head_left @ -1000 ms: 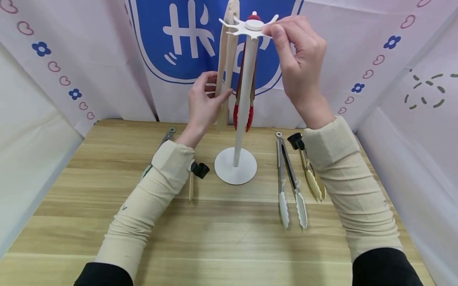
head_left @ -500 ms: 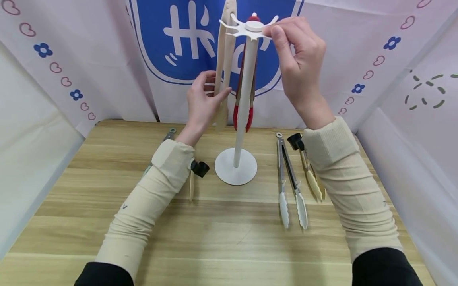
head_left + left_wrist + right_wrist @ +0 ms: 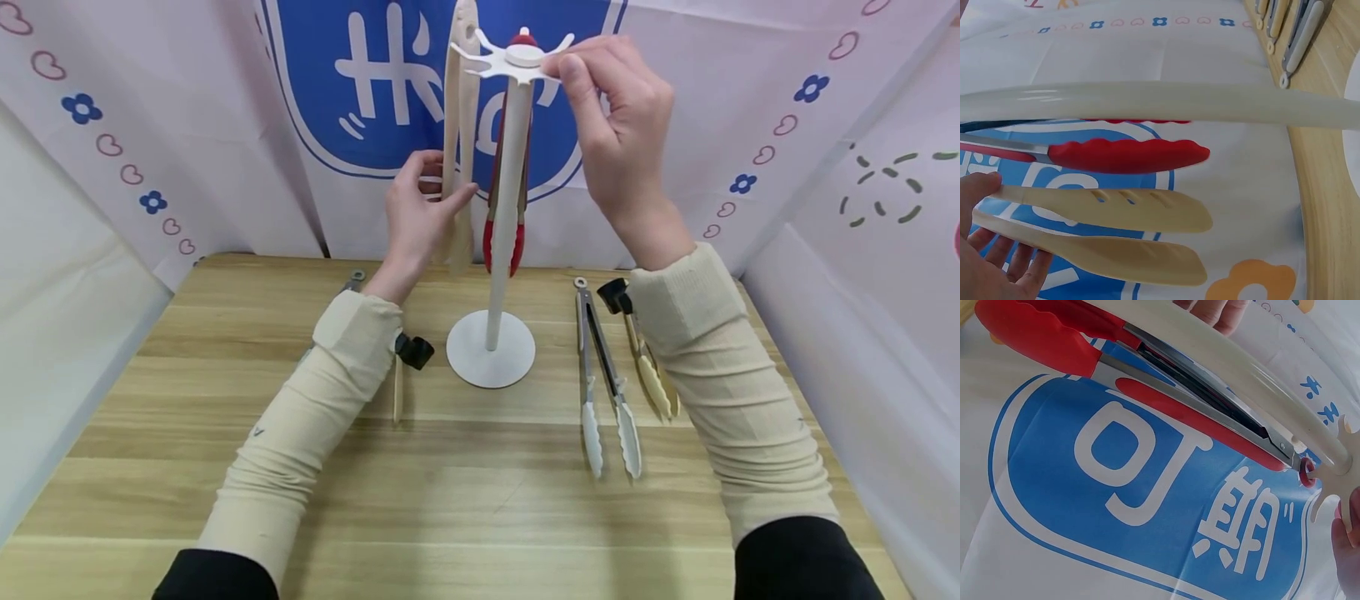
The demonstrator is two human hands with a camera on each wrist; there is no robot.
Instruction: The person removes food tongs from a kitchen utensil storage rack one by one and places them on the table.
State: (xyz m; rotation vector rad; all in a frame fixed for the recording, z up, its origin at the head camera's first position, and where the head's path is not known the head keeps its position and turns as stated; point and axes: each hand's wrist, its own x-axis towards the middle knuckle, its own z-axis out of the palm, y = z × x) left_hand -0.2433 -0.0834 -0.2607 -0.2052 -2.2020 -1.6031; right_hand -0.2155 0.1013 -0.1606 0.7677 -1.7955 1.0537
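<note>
My left hand point(image 3: 417, 208) holds beige tongs point(image 3: 467, 108) upright, thumb on one arm and fingers on the other. The hole at their top is right by a hook tip of the white stand point(image 3: 504, 208). In the left wrist view their slotted, spatula-like heads point(image 3: 1147, 209) point toward the table. Pinched between my right thumb and fingers is a hook on the other side of the stand's top; that right hand point(image 3: 630, 125) stays high. Red-tipped tongs point(image 3: 1179, 406) hang from a hook behind the pole.
On the wooden table point(image 3: 465, 500), white-tipped tongs point(image 3: 607, 383) lie right of the stand's round base point(image 3: 491, 367). Yellow-tipped tongs point(image 3: 655, 383) lie beyond them, partly under my right sleeve. More tongs point(image 3: 356, 282) show behind my left forearm. A printed cloth point(image 3: 360, 212) hangs at the back.
The beige tongs and my left hand have shifted slightly left relative to the stand. My right hand keeps its grip on the hook. The whole head view has moved a little.
</note>
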